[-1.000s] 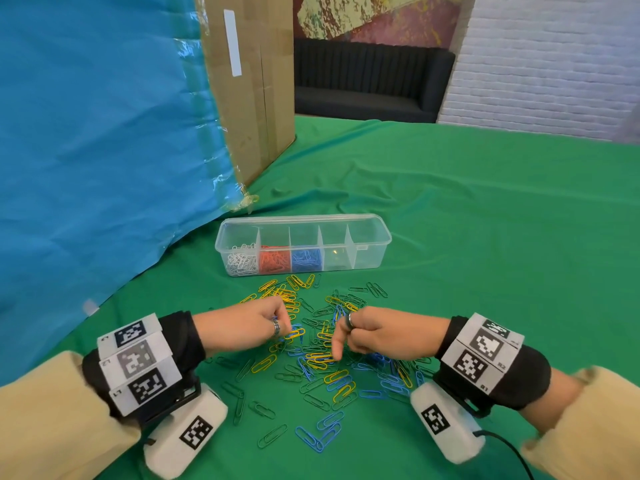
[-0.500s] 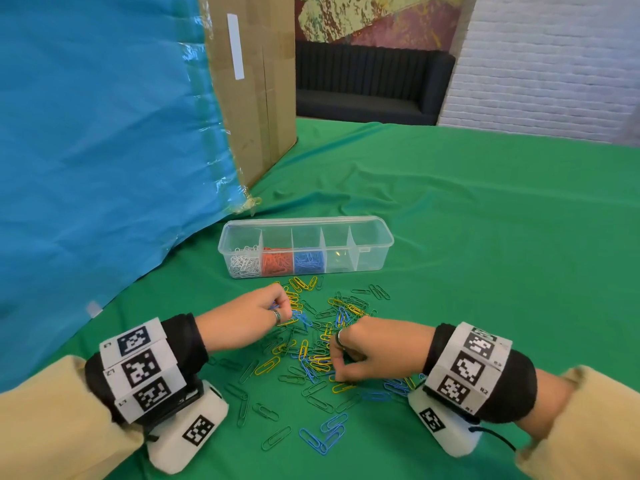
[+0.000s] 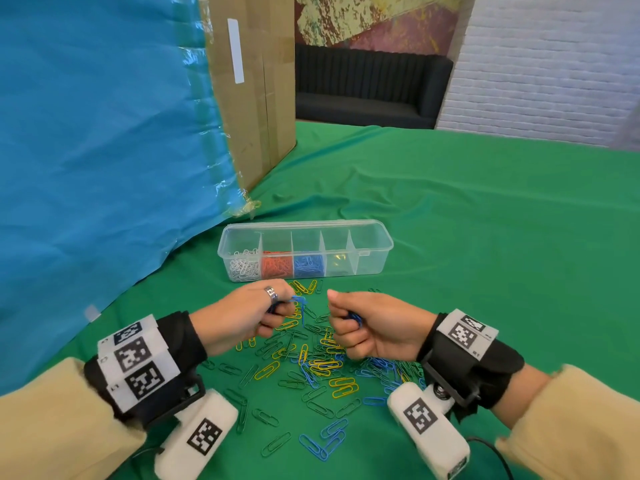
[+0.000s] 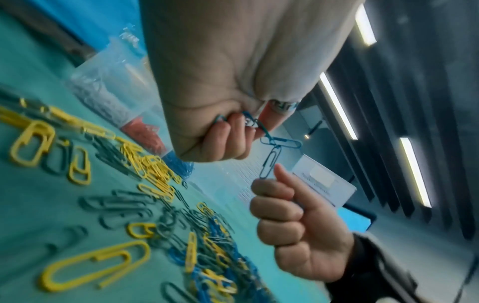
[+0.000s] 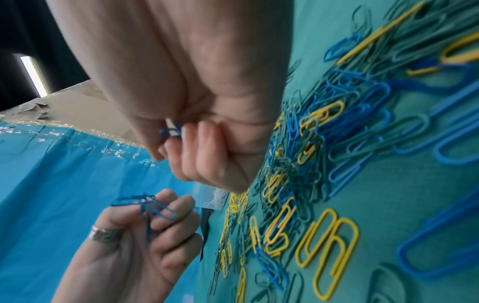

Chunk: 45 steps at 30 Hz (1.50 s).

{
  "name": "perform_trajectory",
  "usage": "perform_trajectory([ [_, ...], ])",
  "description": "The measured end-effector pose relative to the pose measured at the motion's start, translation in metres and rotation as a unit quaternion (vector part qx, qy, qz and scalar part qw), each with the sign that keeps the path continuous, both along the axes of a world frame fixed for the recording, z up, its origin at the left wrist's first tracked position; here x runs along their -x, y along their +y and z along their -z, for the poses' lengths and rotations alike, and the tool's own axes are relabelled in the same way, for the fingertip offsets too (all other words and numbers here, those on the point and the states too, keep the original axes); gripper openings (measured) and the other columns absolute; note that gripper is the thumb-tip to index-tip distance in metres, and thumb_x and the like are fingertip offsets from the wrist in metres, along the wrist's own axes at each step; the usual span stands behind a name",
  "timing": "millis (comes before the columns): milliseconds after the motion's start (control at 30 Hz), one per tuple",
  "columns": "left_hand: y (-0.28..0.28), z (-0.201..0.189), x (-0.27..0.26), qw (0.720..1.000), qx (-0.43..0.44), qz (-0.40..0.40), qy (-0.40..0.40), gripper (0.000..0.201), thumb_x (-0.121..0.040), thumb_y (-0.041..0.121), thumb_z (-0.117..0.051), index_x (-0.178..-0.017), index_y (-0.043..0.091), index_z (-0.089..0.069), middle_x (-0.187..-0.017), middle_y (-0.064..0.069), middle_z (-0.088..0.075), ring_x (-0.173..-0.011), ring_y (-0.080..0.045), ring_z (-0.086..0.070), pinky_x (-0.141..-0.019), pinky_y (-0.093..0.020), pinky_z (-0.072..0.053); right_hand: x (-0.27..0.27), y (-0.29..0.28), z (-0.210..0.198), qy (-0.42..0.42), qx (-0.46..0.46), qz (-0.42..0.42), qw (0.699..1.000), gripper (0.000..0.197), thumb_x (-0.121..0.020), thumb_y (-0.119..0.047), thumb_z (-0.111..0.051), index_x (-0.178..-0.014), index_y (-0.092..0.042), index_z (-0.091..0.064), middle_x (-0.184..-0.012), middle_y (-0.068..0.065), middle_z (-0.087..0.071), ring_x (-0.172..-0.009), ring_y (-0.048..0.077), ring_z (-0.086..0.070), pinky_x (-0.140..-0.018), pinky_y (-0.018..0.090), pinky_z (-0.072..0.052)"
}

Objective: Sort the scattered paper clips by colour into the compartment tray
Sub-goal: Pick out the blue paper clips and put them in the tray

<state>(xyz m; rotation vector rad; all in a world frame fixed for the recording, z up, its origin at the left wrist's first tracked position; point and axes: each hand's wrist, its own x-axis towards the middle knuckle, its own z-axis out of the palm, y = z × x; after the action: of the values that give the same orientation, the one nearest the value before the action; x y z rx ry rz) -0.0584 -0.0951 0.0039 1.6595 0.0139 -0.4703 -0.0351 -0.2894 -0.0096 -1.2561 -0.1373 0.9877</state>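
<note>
From the head view, we have both fists lifted a little above the loose paper clips (image 3: 311, 362) on the green cloth (image 3: 485, 271). Our left hand (image 3: 249, 317) is closed around a few blue clips (image 3: 298, 301) that stick out past the fingers, and our right hand (image 3: 374, 327) is clenched on more blue clips (image 3: 354, 318) tucked in the fist. We judge we are gathering one colour in both hands at once so that a single trip fills the blue section. The clear tray (image 3: 374, 227) lies just beyond the heap, well within reach; from its left end the sections hold white, red and blue clips, and the two at the right look empty or nearly so. What remains on the cloth is yellow, green and blue, tangled thickest under the right wrist.

From the left wrist view, our left hand (image 4: 207, 86) shows its fingers curled into the palm, with blue clips (image 4: 274, 149) hooked together and dangling from it, a sign that they snag one another. The right hand (image 4: 293, 217) sits beside it, fingers folded. Yellow and green clips lie flat on the cloth below, thin bent wire with a glossy coat.

From the right wrist view, our right hand (image 5: 202, 114) pinches blue clips (image 5: 169, 130) between thumb and folded fingers. Beyond it, the left hand (image 5: 134, 242) wears a ring and holds its linked blue clips (image 5: 153, 207). The heap (image 5: 324, 143) runs alongside, mixed in all three colours.
</note>
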Motion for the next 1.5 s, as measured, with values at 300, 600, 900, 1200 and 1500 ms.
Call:
perform_trajectory([
  [300,0.01,0.003,-0.009,0.926,0.34,0.034,0.162,0.021,-0.055,0.012,-0.075,-0.064,0.009,-0.056,-0.084,-0.012,-0.063,-0.044,-0.009,-0.036,-0.043,-0.02,-0.029,-0.001,0.0,-0.004,0.042,-0.013,0.072,0.996,0.022,-0.098,-0.022,-0.039,-0.081,-0.013,-0.049,-0.054,-0.005,-0.038,-0.04,0.003,-0.031,-0.033,0.011,-0.023],
  [600,0.017,0.018,-0.018,0.881,0.419,0.11,0.19,0.011,-0.074,0.011,-0.058,-0.066,0.011,-0.05,-0.066,-0.003,-0.046,-0.051,-0.012,-0.028,-0.048,-0.024,-0.03,-0.005,-0.016,0.0,0.021,0.014,0.112,0.993,0.018,-0.096,-0.012,-0.041,-0.089,-0.007,-0.056,-0.064,-0.001,-0.049,-0.046,0.005,-0.041,-0.037,0.012,-0.028],
  [900,0.015,0.012,-0.017,0.937,0.256,0.002,0.236,0.021,-0.081,0.02,-0.049,-0.063,0.014,-0.038,-0.05,0.004,-0.03,-0.032,-0.006,-0.028,-0.033,-0.015,-0.015,-0.032,-0.014,-0.012,-0.205,0.208,0.047,0.955,0.026,-0.101,-0.024,-0.036,-0.089,-0.017,-0.058,-0.05,-0.012,-0.024,-0.04,0.002,-0.019,-0.037,0.013,-0.016],
  [1200,0.015,0.013,-0.02,0.941,0.206,-0.012,0.267,0.018,-0.086,0.021,-0.044,-0.07,0.012,-0.046,-0.052,0.004,-0.031,-0.036,-0.006,-0.027,-0.03,-0.013,-0.017,-0.067,0.019,-0.009,-0.463,0.517,-0.181,0.696,0.031,-0.088,-0.03,-0.062,-0.116,-0.018,-0.056,-0.069,-0.014,-0.034,-0.073,0.012,-0.043,-0.065,0.022,-0.031],
  [1500,0.008,0.006,-0.009,0.844,-0.443,0.266,-0.145,0.014,-0.085,0.029,-0.064,-0.099,0.025,-0.064,-0.056,0.007,-0.038,-0.045,0.001,-0.04,-0.046,-0.011,-0.027,-0.076,0.026,0.0,-0.474,0.496,-0.21,0.697,0.012,-0.089,-0.02,-0.06,-0.093,-0.017,-0.05,-0.069,-0.01,-0.041,-0.059,0.004,-0.039,-0.052,0.014,-0.029],
])
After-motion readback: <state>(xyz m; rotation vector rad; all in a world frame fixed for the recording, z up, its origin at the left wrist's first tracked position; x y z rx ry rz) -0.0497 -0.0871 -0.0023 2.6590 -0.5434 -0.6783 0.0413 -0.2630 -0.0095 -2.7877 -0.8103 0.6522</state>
